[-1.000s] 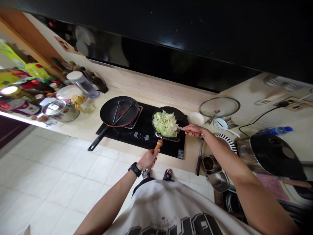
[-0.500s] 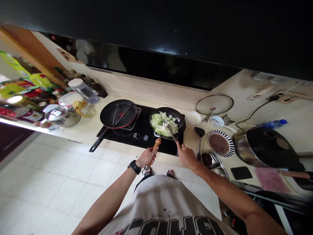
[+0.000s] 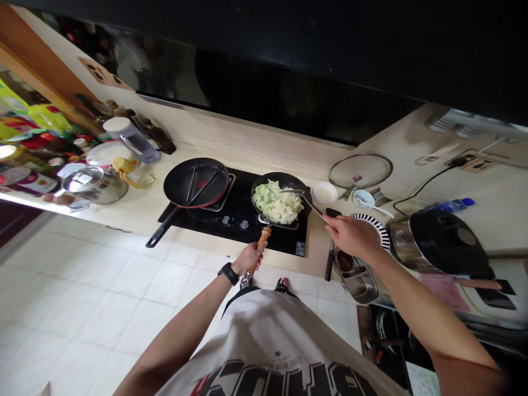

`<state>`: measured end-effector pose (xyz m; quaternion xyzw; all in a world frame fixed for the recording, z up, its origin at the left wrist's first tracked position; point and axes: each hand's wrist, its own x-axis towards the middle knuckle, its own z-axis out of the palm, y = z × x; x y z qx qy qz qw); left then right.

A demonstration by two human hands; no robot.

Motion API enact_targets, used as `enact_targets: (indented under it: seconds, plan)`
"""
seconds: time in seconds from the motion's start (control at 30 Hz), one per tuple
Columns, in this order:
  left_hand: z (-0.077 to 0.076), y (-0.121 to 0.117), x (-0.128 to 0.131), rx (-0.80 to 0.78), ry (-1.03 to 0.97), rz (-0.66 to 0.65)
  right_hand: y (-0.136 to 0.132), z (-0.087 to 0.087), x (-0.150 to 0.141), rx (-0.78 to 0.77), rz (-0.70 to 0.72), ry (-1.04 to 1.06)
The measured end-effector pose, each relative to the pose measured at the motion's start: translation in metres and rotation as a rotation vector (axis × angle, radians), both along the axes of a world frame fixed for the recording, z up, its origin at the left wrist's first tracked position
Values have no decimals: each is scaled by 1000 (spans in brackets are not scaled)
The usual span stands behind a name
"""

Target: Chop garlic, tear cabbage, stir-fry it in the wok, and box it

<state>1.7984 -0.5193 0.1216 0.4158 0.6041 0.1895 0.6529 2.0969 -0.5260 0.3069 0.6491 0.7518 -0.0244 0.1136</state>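
My left hand [image 3: 249,258] is wrapped round the wooden handle [image 3: 264,236] of a dark wok [image 3: 303,183], which sits on the right side of the black cooktop [image 3: 214,221]. Chopped pale green cabbage [image 3: 277,202] is heaped in the wok. In my right hand [image 3: 350,234] is a metal spatula [image 3: 315,207], its shaft slanting down to the left. The spatula's head lies at the cabbage's right upper part, and I cannot tell how deep it reaches.
A frying pan [image 3: 196,181] with a metal rack inside stands left of the wok. To the right are a white bowl [image 3: 324,192], a glass lid [image 3: 361,170], a striped bowl [image 3: 381,231] and a large pot [image 3: 400,242]. A range hood [image 3: 264,93] hangs above.
My right hand has moved right and slightly up with the spatula, whose head has gone from the front of the cabbage to its upper right. My left hand keeps the handle.
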Motion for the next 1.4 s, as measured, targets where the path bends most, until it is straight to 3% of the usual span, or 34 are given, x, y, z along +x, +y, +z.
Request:
enact_targets:
  seconds: [0.1, 0.17, 0.33, 0.4, 0.47, 0.63, 0.7, 0.77, 0.9, 0.97, 1.07, 1.13, 1.2, 1.3, 1.4]
  plan:
    - [-3, -1, 0, -5, -2, 10, -5, 16, 9, -83, 66, 18]
    - [-4, -1, 0, -12, -14, 15, -6, 9, 1, -163, 92, -8]
    - [-4, -3, 1, 1, -6, 0, 1, -58, -44, -243, 105, -72]
    - [-4, -3, 1, 10, -3, -2, 2, -77, -48, -224, 84, -87]
    - [-4, -4, 0, 14, -10, 3, 0, -80, -35, -190, 57, -39]
    - [-5, -4, -2, -5, -25, 24, 0, -58, 25, -31, -48, 237]
    - [-6, -4, -2, -6, -26, 25, 14, -63, 35, 71, -113, 317]
    - [-6, -3, -1, -4, -22, 21, 34, -80, 31, 109, -203, 432]
    - [-7, -3, 0, -4, -5, 9, 82, -115, 16, -153, -502, 787]
    - [-6, -3, -1, -2, -3, -3, 101, -119, 16, -307, -567, 894]
    - [-3, -2, -1, -8, 0, -13, 121, -110, 22, -553, -589, 1025]
    - [0, -1, -1, -4, -1, -13, 128, -102, 22, -673, -575, 1069]
    - [4, 2, -2, 4, -4, -10, 130, -98, 15, -672, -500, 1048]
    - [11, 4, -3, -11, -12, -8, 120, -98, -5, -552, -353, 969]
    - [17, 3, -3, -25, -27, -3, 94, -103, -30, -406, -239, 753]
